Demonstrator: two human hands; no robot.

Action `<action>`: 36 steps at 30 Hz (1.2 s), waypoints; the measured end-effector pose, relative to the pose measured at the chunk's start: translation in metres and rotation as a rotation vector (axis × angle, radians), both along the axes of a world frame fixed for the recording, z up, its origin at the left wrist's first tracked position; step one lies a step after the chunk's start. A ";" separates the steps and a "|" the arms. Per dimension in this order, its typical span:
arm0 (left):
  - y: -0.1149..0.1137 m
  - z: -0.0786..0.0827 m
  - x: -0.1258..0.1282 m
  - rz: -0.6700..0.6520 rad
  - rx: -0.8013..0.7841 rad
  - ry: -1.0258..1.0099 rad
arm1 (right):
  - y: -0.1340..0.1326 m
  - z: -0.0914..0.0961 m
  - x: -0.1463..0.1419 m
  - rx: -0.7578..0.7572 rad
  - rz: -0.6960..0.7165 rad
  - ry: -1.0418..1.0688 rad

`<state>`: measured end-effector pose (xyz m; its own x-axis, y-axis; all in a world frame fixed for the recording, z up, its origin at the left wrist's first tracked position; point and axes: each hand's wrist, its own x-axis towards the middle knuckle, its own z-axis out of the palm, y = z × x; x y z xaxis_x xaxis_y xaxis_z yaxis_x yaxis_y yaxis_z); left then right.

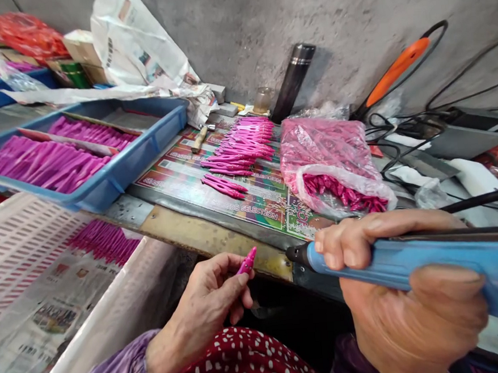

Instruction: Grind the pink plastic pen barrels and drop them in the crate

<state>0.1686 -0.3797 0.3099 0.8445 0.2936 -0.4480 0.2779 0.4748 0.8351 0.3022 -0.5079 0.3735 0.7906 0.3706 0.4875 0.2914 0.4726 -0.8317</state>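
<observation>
My left hand (214,294) is closed, pinching a slender pink piece (248,261) between thumb and fingers. Its pointed end sticks up and carries small dark dots; the fingers cover the lower part. My right hand (393,290) wraps around a blue electric screwdriver (386,261). The tool's black nose points left toward the pink piece, a gap apart from it. Beyond the hands, a few similar pink pieces (224,186) lie on the printed sheet (181,185), with a longer row (246,144) behind them. Tiny specks (300,220), perhaps screws, are scattered near the bag.
A blue tray (104,194) of pink pieces stands at left, above a newspaper-lined basket (33,270) holding more. An open plastic bag (325,141) of pink parts sits behind my right hand. Farther back are a dark flask (293,81), an orange-handled tool (397,71) and loose black cables (393,125).
</observation>
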 end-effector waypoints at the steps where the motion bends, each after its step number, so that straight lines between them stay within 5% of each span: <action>1: -0.002 -0.002 -0.001 0.008 -0.046 0.004 | 0.002 -0.001 -0.001 0.001 0.009 -0.003; 12: -0.016 -0.010 0.012 0.094 -0.380 0.041 | 0.009 -0.001 -0.012 -0.036 0.064 -0.015; 36: -0.028 -0.018 0.021 0.204 -0.281 0.075 | 0.004 -0.004 -0.012 -0.140 0.079 0.026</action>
<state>0.1892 -0.4081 0.2923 0.7430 0.3089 -0.5937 0.2094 0.7353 0.6446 0.2903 -0.5038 0.3690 0.7678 0.4948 0.4071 0.2358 0.3725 -0.8976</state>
